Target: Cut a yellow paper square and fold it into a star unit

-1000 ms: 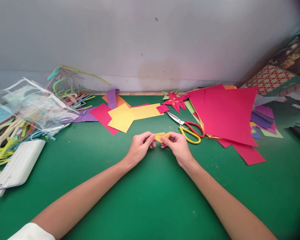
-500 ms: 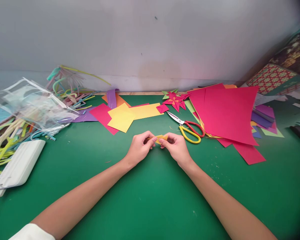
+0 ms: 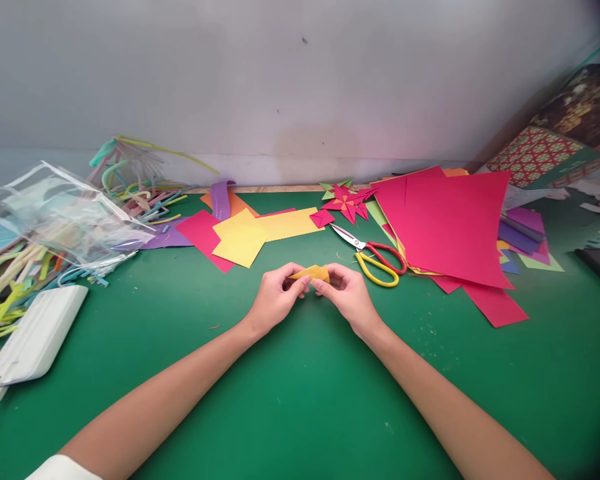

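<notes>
A small folded piece of yellow paper is held between both hands above the green table. My left hand pinches its left end, thumb in front. On the other end, my right hand grips it with thumb and fingers. Fingers cover part of the paper's edges. Just beyond my right hand lie scissors with red and yellow handles, blades pointing up and left. Behind them sits a red folded paper star, and a small red folded square is next to it.
Large red sheets are stacked at the right. Yellow paper lies at the back left. Pipe cleaners, a clear plastic bag and a white device occupy the left side. A wall stands behind.
The yellow paper has turned slightly in my fingers, and more of its surface shows above the thumbs. The view has shifted a little; both hands keep hold.
</notes>
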Tool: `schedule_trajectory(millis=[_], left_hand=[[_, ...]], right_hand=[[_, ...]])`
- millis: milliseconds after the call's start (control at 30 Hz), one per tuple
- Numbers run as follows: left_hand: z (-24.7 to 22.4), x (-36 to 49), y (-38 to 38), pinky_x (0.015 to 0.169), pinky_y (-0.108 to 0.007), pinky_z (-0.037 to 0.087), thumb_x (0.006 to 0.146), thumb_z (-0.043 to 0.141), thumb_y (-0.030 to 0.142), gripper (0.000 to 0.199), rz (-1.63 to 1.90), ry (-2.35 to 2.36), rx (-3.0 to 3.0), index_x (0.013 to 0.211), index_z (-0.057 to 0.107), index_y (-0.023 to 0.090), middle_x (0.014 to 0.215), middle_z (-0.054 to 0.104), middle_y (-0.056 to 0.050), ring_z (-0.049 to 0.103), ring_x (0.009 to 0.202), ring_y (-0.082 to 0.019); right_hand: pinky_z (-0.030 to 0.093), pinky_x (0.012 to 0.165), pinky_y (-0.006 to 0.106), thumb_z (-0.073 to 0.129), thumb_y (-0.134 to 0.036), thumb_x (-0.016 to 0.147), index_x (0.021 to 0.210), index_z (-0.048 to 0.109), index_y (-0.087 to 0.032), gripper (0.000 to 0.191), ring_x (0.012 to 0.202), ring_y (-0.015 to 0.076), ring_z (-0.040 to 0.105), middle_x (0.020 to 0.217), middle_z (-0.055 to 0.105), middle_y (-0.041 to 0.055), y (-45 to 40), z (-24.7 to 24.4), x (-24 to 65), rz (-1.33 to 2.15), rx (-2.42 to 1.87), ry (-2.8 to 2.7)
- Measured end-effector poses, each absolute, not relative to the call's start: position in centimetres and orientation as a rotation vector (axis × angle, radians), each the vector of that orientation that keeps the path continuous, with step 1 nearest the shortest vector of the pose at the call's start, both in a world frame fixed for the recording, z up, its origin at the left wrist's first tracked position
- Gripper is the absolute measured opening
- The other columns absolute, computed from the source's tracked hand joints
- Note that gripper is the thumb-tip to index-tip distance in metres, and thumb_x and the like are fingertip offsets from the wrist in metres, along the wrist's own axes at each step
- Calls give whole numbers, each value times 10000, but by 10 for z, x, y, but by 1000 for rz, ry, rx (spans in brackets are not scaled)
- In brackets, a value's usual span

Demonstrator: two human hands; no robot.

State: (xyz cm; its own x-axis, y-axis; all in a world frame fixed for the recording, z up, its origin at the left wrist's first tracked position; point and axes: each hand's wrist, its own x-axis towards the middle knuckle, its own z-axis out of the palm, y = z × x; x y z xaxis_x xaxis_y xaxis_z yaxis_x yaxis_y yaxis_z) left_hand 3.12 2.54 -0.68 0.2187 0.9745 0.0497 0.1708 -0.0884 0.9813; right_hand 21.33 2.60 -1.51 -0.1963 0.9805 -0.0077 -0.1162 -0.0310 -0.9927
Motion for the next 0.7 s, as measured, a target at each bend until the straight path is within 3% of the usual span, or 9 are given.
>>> schedule_trajectory(millis=[133,333,467,600,700], left_hand=[[-3,32,23,702,-273,529,964,629,423,256,983,1100,1495,965,686,174,818,686,-23,646,745,-166],[5,30,60,794,-299,529,1049,436,420,328,1014,1255,1675,1152,666,209,1006,727,-48,667,864,-182],[9,39,122,892,-344,517,1005,505,304,247,899,1458,2017,1151,675,199,1174,706,-81,661,1033,-225],[9,61,171,935,-440,494,984,545,411,360,584,1752,2263,1219,664,166,1223,655,-161,618,1125,-326],[5,75,187,986,-505,450,927,640,415,406,479,1825,2343,1256,645,177,1254,630,-187,557,1208,-384]], right_hand=[[558,717,289,811,-364,845,921,719,-211,194,822,185,639,893,695,19,26,-16,213,1471,-953,-1155],[573,753,290,747,-306,900,987,675,-243,129,862,176,640,962,680,5,28,-15,213,1458,-884,-882],[570,801,322,734,-286,903,934,646,-239,105,880,189,663,990,706,17,29,-15,212,1495,-833,-862],[573,739,307,793,-352,855,908,660,-240,182,813,184,645,876,670,-3,30,-17,212,1491,-886,-916],[565,736,299,785,-403,857,938,687,-230,215,805,182,630,897,672,10,30,-18,212,1508,-894,-986]])
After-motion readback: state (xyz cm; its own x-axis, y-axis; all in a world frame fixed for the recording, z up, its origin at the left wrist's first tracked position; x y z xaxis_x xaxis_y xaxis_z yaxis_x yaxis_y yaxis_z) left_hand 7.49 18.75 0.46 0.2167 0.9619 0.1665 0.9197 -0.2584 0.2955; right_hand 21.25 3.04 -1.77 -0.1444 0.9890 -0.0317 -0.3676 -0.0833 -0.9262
